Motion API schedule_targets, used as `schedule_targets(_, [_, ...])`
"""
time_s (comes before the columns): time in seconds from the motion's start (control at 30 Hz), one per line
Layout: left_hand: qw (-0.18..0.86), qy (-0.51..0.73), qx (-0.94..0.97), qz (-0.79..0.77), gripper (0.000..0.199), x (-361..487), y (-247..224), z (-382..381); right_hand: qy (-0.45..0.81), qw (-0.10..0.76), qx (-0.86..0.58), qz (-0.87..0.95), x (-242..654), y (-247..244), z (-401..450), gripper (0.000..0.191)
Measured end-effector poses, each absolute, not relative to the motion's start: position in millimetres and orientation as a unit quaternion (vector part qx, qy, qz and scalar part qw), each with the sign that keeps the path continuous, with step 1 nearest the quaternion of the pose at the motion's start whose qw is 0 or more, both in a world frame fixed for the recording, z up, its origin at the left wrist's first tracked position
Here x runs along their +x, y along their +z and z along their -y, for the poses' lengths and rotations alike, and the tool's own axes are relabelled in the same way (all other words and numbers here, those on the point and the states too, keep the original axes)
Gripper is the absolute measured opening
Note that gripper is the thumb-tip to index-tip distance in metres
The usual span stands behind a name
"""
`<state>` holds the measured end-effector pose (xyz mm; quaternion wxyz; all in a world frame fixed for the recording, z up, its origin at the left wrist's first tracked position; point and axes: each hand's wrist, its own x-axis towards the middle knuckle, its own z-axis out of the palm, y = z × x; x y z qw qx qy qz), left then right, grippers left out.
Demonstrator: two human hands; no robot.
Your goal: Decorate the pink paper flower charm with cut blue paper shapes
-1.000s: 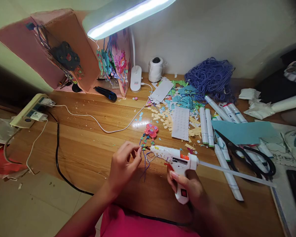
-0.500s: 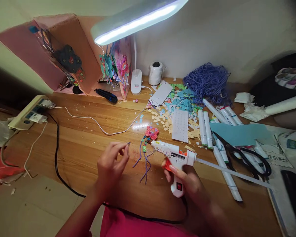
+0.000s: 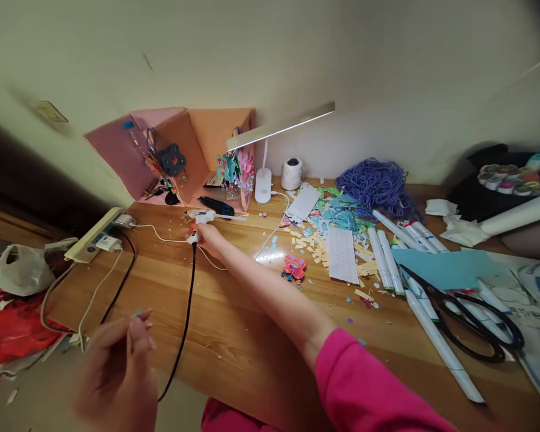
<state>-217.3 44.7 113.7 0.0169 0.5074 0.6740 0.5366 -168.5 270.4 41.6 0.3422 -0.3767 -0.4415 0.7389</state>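
Note:
My right hand (image 3: 206, 237) reaches across to the back left of the desk, wrapped round the grip of a white glue gun (image 3: 202, 216). A clear glue stick pokes out of the gun's rear, and its black cord hangs down over the desk edge. In the lower left my left hand (image 3: 121, 372), blurred, is raised with thumb and fingers pinched. A tiny bluish piece (image 3: 139, 313) shows at its fingertips, too small to name. A red paper flower (image 3: 294, 267) with small coloured bits below it lies mid-desk, touched by neither hand.
Behind the glue gun stand a pink folded-board stand (image 3: 175, 162) and a box cutter (image 3: 216, 206). A power strip (image 3: 94, 235) sits left. Paper scraps (image 3: 312, 240), purple cord (image 3: 373, 186), white markers (image 3: 380, 258) and black scissors (image 3: 468, 324) spread rightward. A desk lamp (image 3: 281, 126) overhangs.
My right hand has carried the glue gun from beside the flower to the back left. My left hand has drawn away to the lower left. The view has shifted.

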Motion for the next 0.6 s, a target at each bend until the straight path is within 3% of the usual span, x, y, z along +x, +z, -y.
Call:
schedule_targets(0.1, [-0.07, 0.521, 0.533, -0.663, 0.006, -220, 108, -41, 0.707, 0.317, -0.399, 0.489, -162, 40, -279, 0.025])
schedule_targets(0.27, [-0.08, 0.361, 0.783, -0.5, 0.006, -210, 83, -56, 0.63, 0.325, -0.426, 0.562, -62, 37, -258, 0.012])
schedule_targets(0.37, [-0.109, 0.333, 0.872, -0.341, 0.018, -182, 58, -81, 0.592, 0.362, -0.435, 0.574, 17, 35, -222, 0.014])
schedule_targets(0.6, [-0.1, 0.232, 0.954, -0.163, 0.014, -126, 18, -138, 0.5, 0.482, -0.524, 0.493, 99, 2, -122, 0.028])
